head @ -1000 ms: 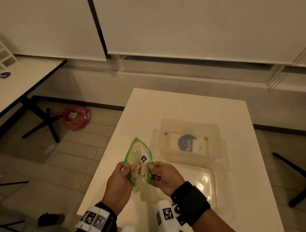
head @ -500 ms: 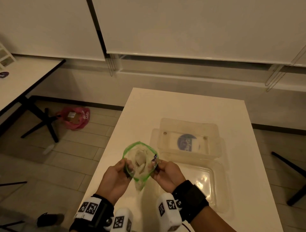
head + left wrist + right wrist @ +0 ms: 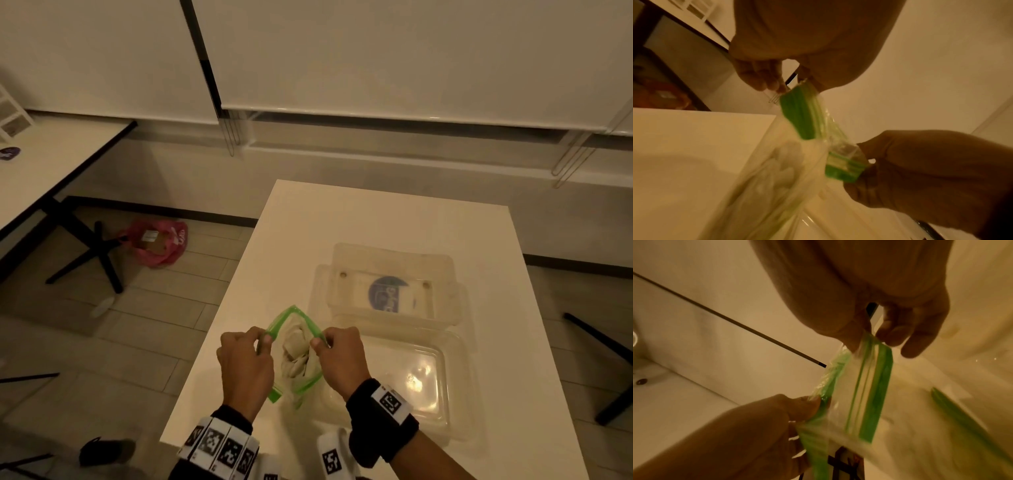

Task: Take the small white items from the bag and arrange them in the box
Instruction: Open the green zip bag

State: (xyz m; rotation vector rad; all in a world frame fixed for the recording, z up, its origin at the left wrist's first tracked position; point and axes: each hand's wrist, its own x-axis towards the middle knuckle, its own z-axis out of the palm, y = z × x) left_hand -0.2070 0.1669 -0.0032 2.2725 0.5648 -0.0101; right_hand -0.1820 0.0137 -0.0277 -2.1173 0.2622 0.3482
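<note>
Pinching the green zip rim of a clear bag (image 3: 295, 359), the left hand (image 3: 245, 368) and the right hand (image 3: 342, 363) pull its mouth apart above the near end of a white table (image 3: 394, 219). Each hand has thumb and forefinger curled tight on its own side of the rim, left hand at 9 o'clock of the opening and right hand at 3 o'clock. From the left wrist view the green strip (image 3: 803, 116) runs stretched between the two grips; from the right wrist view the same strip (image 3: 875, 394) shows its clear zip track. Inside the gaping mouth sit the small white items (image 3: 294, 349), bunched together and too blurred to count. The bag hangs off the tabletop, its bottom corner pointing toward 6 o'clock.

At 3 o'clock of the bag, just beside the right hand, lies a clear plastic box (image 3: 442, 411), open, its hinged lid (image 3: 394, 270) folded back toward 12 o'clock with a blue round label showing. On the floor at 10 o'clock lies a pink plastic bag (image 3: 156, 245), beside the black legs of another table (image 3: 51, 164).
</note>
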